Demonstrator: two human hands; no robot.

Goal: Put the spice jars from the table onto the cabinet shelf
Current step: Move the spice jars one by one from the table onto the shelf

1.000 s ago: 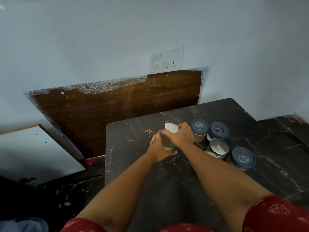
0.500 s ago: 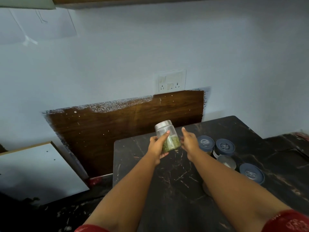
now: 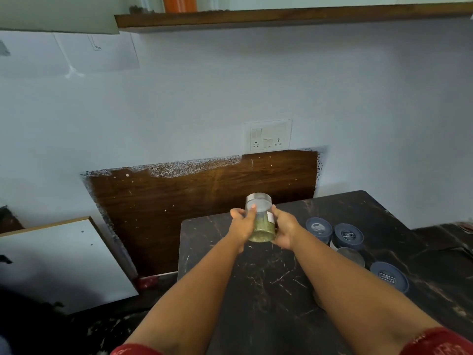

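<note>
A jar (image 3: 260,221) is held above the tabletop (image 3: 256,290) near its back edge, between the left hand (image 3: 242,226) and the right hand (image 3: 284,228). Four more jars (image 3: 348,237) stand clustered toward the tabletop's right edge, right of the hands. The shelf (image 3: 281,17) runs along the wall high above the back edge, the socket plate (image 3: 267,136) between them.

Left hand (image 3: 242,224) and right hand (image 3: 284,228) hold a clear, green-filled spice jar (image 3: 261,219) above a dark table (image 3: 256,290), blue-lidded jars (image 3: 348,235) alongside.
</note>
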